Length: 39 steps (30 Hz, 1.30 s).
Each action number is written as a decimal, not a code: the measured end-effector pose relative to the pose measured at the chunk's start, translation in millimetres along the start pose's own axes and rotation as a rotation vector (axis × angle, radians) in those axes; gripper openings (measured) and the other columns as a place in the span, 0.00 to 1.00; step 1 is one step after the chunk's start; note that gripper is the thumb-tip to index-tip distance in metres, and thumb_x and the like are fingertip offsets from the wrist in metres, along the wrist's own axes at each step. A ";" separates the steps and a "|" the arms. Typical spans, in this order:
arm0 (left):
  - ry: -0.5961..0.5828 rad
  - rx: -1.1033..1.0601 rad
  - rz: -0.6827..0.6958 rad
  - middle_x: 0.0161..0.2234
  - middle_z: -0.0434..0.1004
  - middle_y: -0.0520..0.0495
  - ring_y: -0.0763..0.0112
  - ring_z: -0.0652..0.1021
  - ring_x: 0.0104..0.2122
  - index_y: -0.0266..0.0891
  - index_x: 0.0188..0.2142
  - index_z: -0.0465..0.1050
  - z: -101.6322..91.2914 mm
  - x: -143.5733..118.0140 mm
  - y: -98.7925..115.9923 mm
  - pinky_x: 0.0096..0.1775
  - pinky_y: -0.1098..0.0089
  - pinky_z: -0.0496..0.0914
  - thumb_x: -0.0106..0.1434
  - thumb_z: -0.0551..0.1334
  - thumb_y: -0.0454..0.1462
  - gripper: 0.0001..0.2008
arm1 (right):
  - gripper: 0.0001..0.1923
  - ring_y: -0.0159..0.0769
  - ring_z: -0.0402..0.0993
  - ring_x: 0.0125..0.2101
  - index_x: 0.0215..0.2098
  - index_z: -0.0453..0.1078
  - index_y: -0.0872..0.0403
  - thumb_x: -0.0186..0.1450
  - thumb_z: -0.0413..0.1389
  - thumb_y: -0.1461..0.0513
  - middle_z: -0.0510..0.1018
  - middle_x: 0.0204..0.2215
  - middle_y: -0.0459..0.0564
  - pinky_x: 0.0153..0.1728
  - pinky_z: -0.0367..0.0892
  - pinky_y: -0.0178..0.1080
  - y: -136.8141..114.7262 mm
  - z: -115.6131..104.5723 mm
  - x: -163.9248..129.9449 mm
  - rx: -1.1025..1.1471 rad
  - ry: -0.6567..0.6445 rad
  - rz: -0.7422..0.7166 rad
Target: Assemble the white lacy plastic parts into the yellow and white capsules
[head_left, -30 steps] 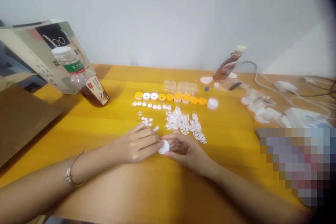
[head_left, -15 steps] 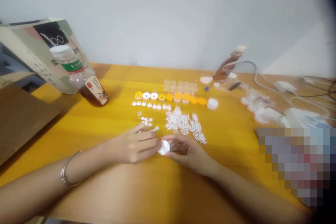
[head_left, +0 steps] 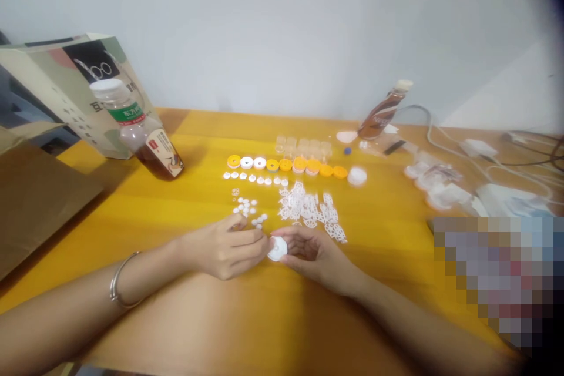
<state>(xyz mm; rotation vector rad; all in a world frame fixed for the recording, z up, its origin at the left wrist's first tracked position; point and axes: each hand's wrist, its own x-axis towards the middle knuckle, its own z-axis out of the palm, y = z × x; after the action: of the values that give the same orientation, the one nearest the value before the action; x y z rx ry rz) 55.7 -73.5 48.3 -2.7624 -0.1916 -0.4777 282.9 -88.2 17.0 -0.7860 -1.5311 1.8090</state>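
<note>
Right hand [head_left: 315,255] pinches the white disc [head_left: 277,249] by its edge between thumb and fingers, its other fingers curled. Left hand [head_left: 227,249] is loosely curled, fingertips at the disc's left rim; whether they grip it, I cannot tell. Beyond the disc to the left lie the dots [head_left: 245,207]; beyond it to the right, the cutouts [head_left: 295,204]. A slack pinch or hard push could make the disc slip onto the table [head_left: 185,317]; a straying left knuckle could scatter the dots.
</note>
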 end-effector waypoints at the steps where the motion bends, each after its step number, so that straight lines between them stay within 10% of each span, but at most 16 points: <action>1: 0.013 -0.009 -0.008 0.41 0.75 0.45 0.69 0.73 0.42 0.38 0.44 0.69 0.7 0.3 0.3 0.30 0.66 0.64 0.61 0.54 0.28 0.12 | 0.17 0.30 0.73 0.36 0.44 0.67 0.51 0.57 0.59 0.62 0.76 0.37 0.47 0.42 0.67 0.38 -0.3 0.1 0.0 0.003 0.001 0.000; 22: 0.153 -0.218 -0.287 0.38 0.75 0.47 0.70 0.72 0.39 0.42 0.53 0.60 16.5 -6.2 -13.3 0.39 0.66 0.63 0.60 0.59 0.40 0.21 | 0.17 0.32 0.73 0.37 0.42 0.68 0.52 0.54 0.61 0.59 0.77 0.37 0.48 0.44 0.66 0.39 -1.3 -2.5 2.1 0.018 0.077 -0.014; 31: -0.032 -0.099 -0.558 0.36 0.72 0.44 0.66 0.70 0.37 0.35 0.37 0.71 52.0 77.2 -95.7 0.37 0.66 0.61 0.64 0.51 0.34 0.10 | 0.18 0.31 0.73 0.36 0.41 0.69 0.51 0.52 0.63 0.62 0.77 0.35 0.46 0.45 0.66 0.39 2.4 -2.8 2.4 0.055 0.119 -0.010; 39: -0.105 -0.115 -0.648 0.35 0.70 0.41 0.63 0.69 0.37 0.33 0.33 0.70 86.7 99.2 -108.4 0.39 0.63 0.59 0.63 0.52 0.31 0.09 | 0.19 0.31 0.73 0.35 0.41 0.69 0.51 0.50 0.64 0.62 0.77 0.34 0.46 0.43 0.67 0.38 3.8 -3.4 3.4 0.063 0.139 -0.004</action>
<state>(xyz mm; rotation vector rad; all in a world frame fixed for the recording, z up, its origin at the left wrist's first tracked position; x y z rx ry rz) 154.5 65.1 37.9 -2.7896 -1.1339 -0.5034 283.1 -83.9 12.6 -0.8581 -1.3793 1.7528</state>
